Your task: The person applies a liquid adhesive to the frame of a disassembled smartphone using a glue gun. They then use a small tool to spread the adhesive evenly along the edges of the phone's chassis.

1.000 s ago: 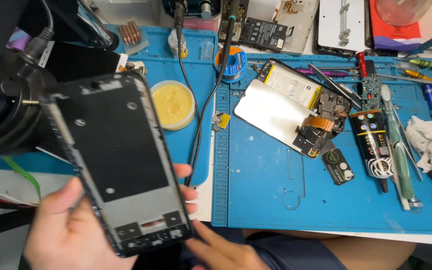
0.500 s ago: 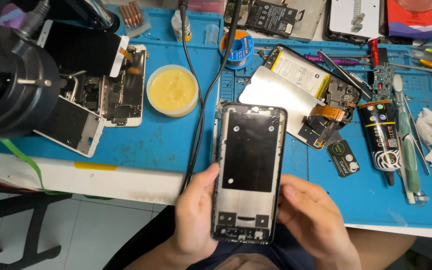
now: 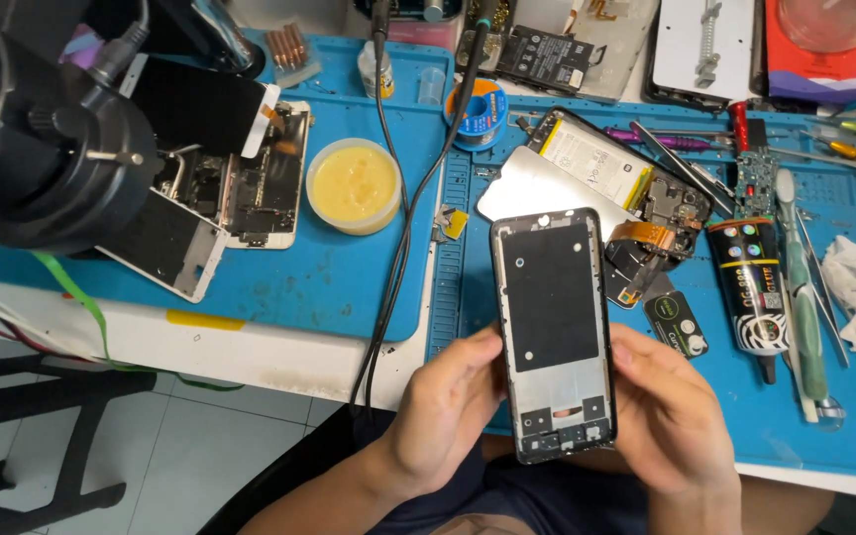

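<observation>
One phone frame (image 3: 554, 332), dark in the middle with a metal border, is held upright between two hands above the near edge of the desk (image 3: 279, 347). The left hand (image 3: 445, 406) is closed on the frame's left edge, its fingers (image 3: 482, 359) pressed against the side, and the right hand (image 3: 668, 416) is closed on the right edge, the thumb laid along the lower rim. The frame's lower half lies between the two palms, while its upper half stands free above the fingers. Two blue mats (image 3: 349, 267) are spread on the desk. One round tub of yellow paste (image 3: 353, 185) is set on the left mat, beside one opened phone (image 3: 250, 178). A second opened phone (image 3: 606, 183), with a white battery, is seen just behind the frame. One black tube (image 3: 753, 287) lies to the right, near what appear to be two or three slim tools, though they overlap too much to be counted surely.
</observation>
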